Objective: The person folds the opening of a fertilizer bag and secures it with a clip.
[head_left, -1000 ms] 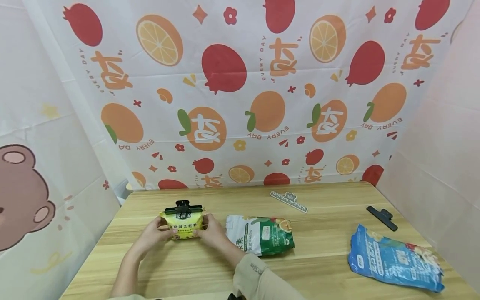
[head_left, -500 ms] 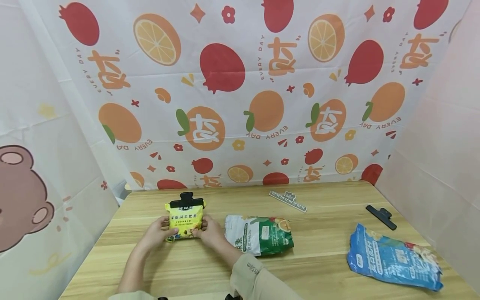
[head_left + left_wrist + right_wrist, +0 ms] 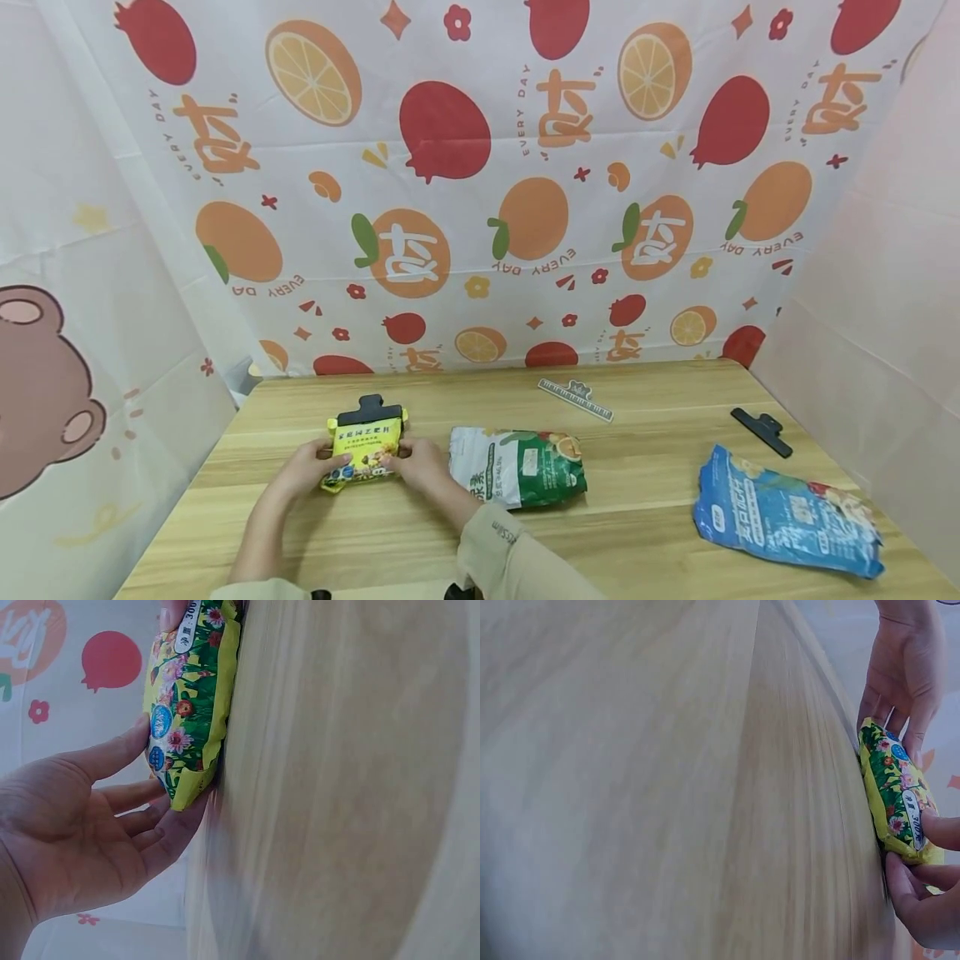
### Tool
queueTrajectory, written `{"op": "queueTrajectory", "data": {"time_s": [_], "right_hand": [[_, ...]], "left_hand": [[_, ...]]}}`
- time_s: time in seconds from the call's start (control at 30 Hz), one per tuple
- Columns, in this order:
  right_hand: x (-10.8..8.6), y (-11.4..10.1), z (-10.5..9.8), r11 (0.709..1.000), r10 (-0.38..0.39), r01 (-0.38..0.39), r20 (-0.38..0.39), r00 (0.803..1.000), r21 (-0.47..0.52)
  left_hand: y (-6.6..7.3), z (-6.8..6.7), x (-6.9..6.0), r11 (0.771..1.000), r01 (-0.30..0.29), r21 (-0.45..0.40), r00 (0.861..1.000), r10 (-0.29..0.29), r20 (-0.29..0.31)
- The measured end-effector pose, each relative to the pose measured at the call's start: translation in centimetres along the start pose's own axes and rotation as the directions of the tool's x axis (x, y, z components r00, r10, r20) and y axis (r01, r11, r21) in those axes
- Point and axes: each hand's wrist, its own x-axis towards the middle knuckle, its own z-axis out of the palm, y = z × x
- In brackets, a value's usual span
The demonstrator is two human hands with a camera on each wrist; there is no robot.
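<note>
Both hands grip a small yellow fertilizer bag (image 3: pixel 367 450) low over the left part of the table. My left hand (image 3: pixel 306 468) holds its left side, the thumb on the printed front and the fingers curled behind and under the edge. On the other side my right hand (image 3: pixel 422 467) pinches the bag the same way. A black clip (image 3: pixel 370 412) is fastened across the bag's far top edge. In the left wrist view the flowered lower end of the bag (image 3: pixel 191 712) lies at the wooden surface; the clip is hidden there.
A green and white bag (image 3: pixel 521 468) lies just right of my right hand. Behind it rests a silver ruler-like clip (image 3: pixel 576 398). Farther right are another black clip (image 3: pixel 762 432) and a blue bag (image 3: pixel 787 517). A printed curtain (image 3: pixel 480 192) rises behind the table (image 3: pixel 637 550).
The bag first tipped up to show more of its front, then was laid back flatter with the clip end away from me. Both hands kept their hold.
</note>
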Motion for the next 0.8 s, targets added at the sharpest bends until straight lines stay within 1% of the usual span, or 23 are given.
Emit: {"op": "queueTrajectory", "data": {"time_s": [0.07,0.13,0.3,0.43,0.5,0.73,0.8], "right_hand": [[-0.1,-0.2,0.2,1.000,0.012,-0.012,-0.003,1.000,-0.003],[-0.2,-0.5,0.3,0.999,0.031,-0.031,0.006,1.000,0.018],[-0.6,-1.1,0.8,0.989,0.087,-0.091,0.037,0.996,0.115],[-0.7,-1.4,1.3,0.979,0.098,-0.103,0.035,0.995,0.175],[-0.7,-1.5,1.5,0.977,0.100,-0.105,0.033,0.994,0.187],[-0.8,-1.7,1.9,0.977,0.092,-0.097,0.035,0.995,0.191],[-0.8,-1.8,2.1,0.975,0.093,-0.098,0.034,0.995,0.199]], "left_hand": [[-0.1,-0.2,0.0,1.000,0.007,0.014,1.000,-0.007,0.006],[-0.3,-0.5,-0.1,1.000,0.014,0.019,1.000,-0.014,0.015],[-0.7,-1.1,-0.5,0.998,0.056,0.010,0.998,-0.056,0.038],[-0.6,-1.5,-0.8,0.997,0.081,0.001,0.995,-0.081,0.056],[-0.5,-1.6,-0.8,0.997,0.082,0.006,0.995,-0.082,0.061],[-0.5,-2.0,-1.2,0.994,0.109,0.003,0.992,-0.109,0.065],[-0.6,-2.1,-1.2,0.994,0.107,-0.001,0.992,-0.107,0.066]]}}
